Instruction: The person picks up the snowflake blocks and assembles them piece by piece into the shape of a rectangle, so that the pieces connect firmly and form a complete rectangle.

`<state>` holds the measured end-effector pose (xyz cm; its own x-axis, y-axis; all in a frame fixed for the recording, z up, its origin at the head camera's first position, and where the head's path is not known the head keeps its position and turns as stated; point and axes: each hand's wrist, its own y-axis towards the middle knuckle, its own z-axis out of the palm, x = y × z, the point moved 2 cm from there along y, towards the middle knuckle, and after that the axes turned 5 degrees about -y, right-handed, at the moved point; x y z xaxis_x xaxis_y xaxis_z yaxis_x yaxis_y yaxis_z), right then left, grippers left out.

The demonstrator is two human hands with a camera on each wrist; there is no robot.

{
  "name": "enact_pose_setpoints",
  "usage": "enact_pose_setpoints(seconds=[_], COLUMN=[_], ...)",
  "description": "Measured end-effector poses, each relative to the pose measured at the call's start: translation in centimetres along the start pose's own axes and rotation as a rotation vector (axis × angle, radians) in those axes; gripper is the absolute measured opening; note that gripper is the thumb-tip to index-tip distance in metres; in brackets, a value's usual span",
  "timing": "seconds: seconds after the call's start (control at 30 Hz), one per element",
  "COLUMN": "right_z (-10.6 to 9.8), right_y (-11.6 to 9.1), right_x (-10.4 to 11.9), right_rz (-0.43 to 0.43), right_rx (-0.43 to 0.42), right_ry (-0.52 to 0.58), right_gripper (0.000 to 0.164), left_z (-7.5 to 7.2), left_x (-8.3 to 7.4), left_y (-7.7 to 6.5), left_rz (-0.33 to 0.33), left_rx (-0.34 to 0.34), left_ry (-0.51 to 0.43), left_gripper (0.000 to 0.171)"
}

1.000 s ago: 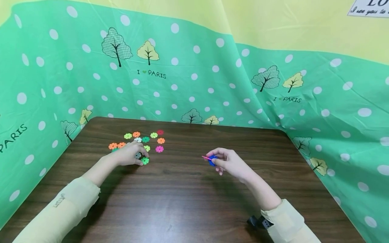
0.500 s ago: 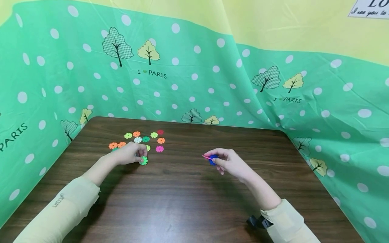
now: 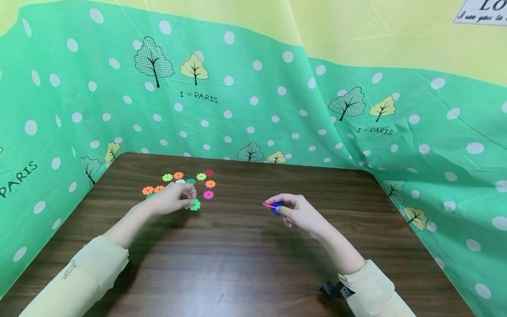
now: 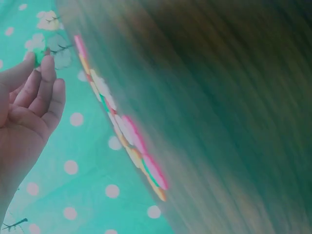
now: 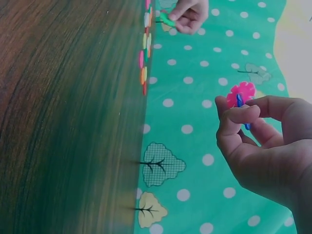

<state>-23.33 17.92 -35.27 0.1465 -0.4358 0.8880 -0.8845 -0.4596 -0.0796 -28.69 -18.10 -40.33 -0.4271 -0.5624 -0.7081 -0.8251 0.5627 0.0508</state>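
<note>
Between the thumb and fingertips of my left hand (image 3: 173,200) is a green notched, flower-shaped disc (image 3: 195,205), pinched at its edge and held above the table. The same green disc (image 5: 168,19) shows at the top of the right wrist view. My right hand (image 3: 300,214) grips a blue notched disc (image 3: 277,209) and a pink one (image 5: 242,91). These two cross at an angle, slotted together, with the blue seen edge-on in the right wrist view. Several more flat discs, among them an orange one (image 3: 210,184) and a magenta one (image 3: 208,194), lie beyond and around my left hand.
The discs are spread over the far left part of the dark wooden table (image 3: 237,264). A green dotted curtain (image 3: 253,119) hangs behind the table's far edge. A black device with a plug (image 3: 336,290) is by my right cuff.
My left hand has picked the green disc up off the table and moved it slightly right and up. The right hand stays nearly still with the pink and blue discs.
</note>
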Motion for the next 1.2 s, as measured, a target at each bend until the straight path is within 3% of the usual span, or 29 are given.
enact_pose_setpoints(seconds=[0.23,0.47,0.63,0.9,1.2], right_z=[0.3,0.5,0.8,1.4,2.1], right_y=[0.0,0.5,0.8,1.2,1.6], right_x=[0.3,0.4,0.8,1.7,2.4], right_rz=[-0.006,-0.028,-0.048,-0.047,-0.088], right_rx=[-0.006,-0.047,-0.065,-0.051,-0.021], right_ry=[-0.025,-0.033,-0.021,-0.020,-0.005], right_gripper=[0.025,0.028,0.023,0.024,0.025], left_z=[-0.1,0.2,0.7,1.9,2.8], left_x=[-2.3,-4.4,-6.2,-8.6,-10.5], left_y=[-0.2,-0.7,-0.8,-0.9,-1.1], left_rz=[-0.033,-0.025,-0.010,-0.012,-0.017], left_rx=[-0.103,-0.172,-0.230,-0.386,-0.508], left_ry=[-0.042,-0.083,-0.101,-0.152,-0.280], left_gripper=[0.013,0.016,0.011,0.013,0.013])
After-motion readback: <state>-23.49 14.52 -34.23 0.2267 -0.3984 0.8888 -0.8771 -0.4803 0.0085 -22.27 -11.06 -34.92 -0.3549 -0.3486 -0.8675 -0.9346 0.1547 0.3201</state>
